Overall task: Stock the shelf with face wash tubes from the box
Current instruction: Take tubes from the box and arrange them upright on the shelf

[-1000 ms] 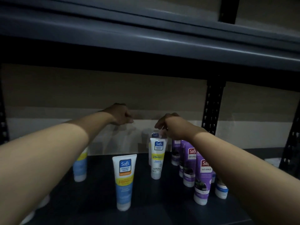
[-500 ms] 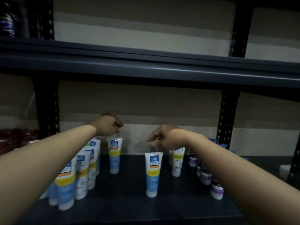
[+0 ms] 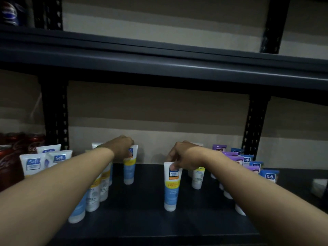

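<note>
Right grip [image 3: 179,157]: "Perfect White" tube [image 3: 170,190]; left grip [image 3: 122,147]: Safi tube [image 3: 129,167]

From my end the tubes [image 3: 171,192] look like smooth plastic with a soft gloss. The shelf [image 3: 142,219] at lower centre reads as dark, matt board; the rail [image 3: 159,64] above it is painted metal with a faint sheen. Cans [image 3: 7,166] at far left are shiny metal.

Dim light. Behind the grip, a beige banded wall [image 3: 159,110]; above it, a dark shelf beam [image 3: 159,67]; black perforated uprights [image 3: 255,121] either side.
</note>
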